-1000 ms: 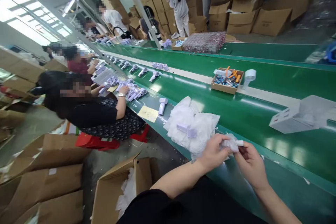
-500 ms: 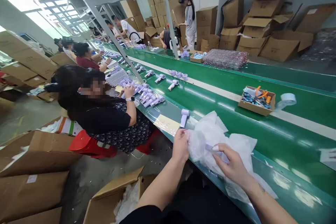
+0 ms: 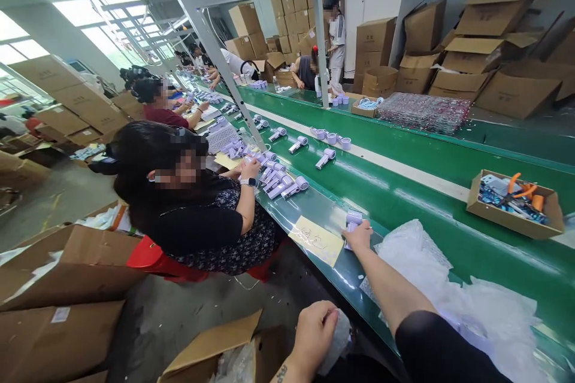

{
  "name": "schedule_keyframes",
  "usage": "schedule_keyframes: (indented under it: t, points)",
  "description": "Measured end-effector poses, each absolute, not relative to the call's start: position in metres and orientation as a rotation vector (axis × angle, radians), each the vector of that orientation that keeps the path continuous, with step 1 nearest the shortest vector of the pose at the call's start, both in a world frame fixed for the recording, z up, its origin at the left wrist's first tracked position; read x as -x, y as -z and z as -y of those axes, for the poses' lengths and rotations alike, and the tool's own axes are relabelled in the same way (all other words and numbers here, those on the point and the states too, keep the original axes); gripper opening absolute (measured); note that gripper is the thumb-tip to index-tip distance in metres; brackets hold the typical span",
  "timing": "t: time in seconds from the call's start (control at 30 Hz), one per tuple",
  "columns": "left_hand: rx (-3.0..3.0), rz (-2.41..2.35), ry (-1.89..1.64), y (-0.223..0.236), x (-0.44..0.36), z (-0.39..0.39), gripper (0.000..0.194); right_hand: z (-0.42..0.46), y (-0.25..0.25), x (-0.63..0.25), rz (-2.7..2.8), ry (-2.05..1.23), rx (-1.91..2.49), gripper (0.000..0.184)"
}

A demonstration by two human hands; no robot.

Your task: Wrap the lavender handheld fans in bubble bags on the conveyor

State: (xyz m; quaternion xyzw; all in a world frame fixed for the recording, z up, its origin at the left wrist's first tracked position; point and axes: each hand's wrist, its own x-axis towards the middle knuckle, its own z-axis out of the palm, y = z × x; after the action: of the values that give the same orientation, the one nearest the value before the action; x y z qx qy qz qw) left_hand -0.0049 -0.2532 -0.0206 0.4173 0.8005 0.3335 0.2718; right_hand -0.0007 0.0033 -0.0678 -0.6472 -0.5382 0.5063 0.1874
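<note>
My right hand [image 3: 359, 237] reaches left across the green conveyor belt [image 3: 417, 203], its fingers closed on a small lavender handheld device [image 3: 353, 219] that rests on the belt edge. My left hand [image 3: 314, 330] hangs low beside the belt, closed on a crumpled clear plastic bag [image 3: 336, 340]. It is above an open cardboard box [image 3: 211, 350] on the floor. A heap of clear bubble bags [image 3: 449, 287] lies on the belt under my right arm.
A yellow paper sheet [image 3: 317, 239] lies left of the device. A seated co-worker [image 3: 197, 215] handles a row of similar devices [image 3: 281, 182]. A cardboard tray of tools [image 3: 514, 203] sits at the right. Cardboard boxes [image 3: 58, 287] crowd the floor at left.
My right hand left the bag heap and carried the lavender device left to the belt edge. My left hand dropped from the belt toward the floor box, holding a plastic bag. The view swung left.
</note>
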Motion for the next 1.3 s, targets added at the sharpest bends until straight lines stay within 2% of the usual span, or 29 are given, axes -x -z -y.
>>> schedule_keyframes:
  t: [0.1, 0.2, 0.33, 0.4, 0.47, 0.53, 0.67, 0.73, 0.9, 1.03, 1.17, 1.3]
  points:
    - [-0.858, -2.145, -1.024, 0.019, 0.024, 0.243, 0.009, -0.005, 0.06, -0.024, 1.47, -1.553, 1.762, 0.075]
    - [-0.754, -2.199, -1.097, 0.011, 0.039, 0.218, 0.016, 0.007, 0.037, -0.067, 1.407, -1.753, 1.642, 0.062]
    - [-0.833, -2.175, -1.116, -0.005, 0.034, 0.167, 0.018, 0.048, -0.006, -0.145, 1.143, -2.263, 1.143, 0.055]
    - [-0.958, -2.08, -1.096, -0.011, 0.021, 0.141, 0.017, 0.072, -0.025, -0.184, 1.049, -2.38, 0.994, 0.048]
    - [-1.127, -1.933, -1.054, -0.014, 0.001, 0.119, 0.016, 0.095, -0.038, -0.216, 1.069, -2.37, 0.986, 0.043]
    - [-1.272, -1.757, -0.989, -0.016, -0.023, 0.104, 0.015, 0.117, -0.045, -0.239, 1.079, -2.374, 0.94, 0.047]
    - [-1.234, -1.394, -0.82, -0.023, -0.071, 0.087, 0.022, 0.148, -0.046, -0.264, 0.932, -2.38, 0.864, 0.075]
    - [-1.125, -1.252, -0.747, -0.027, -0.092, 0.081, 0.027, 0.155, -0.044, -0.273, 0.848, -2.328, 0.903, 0.08]
    - [-1.117, -1.205, -0.613, -0.032, -0.129, 0.068, 0.019, 0.159, -0.031, -0.305, 0.827, -2.204, 1.075, 0.063]
    - [-1.606, -1.264, -0.611, -0.033, -0.163, 0.07, 0.009, 0.161, -0.012, -0.336, 0.785, -1.97, 1.325, 0.063]
    - [-2.279, -1.022, -0.529, -0.036, -0.204, 0.091, 0.019, 0.162, -0.007, -0.363, 0.819, -1.744, 1.404, 0.058]
    - [-2.647, -0.667, -0.39, -0.048, -0.223, 0.109, 0.02, 0.164, -0.018, -0.388, 0.704, -1.687, 1.232, 0.072]
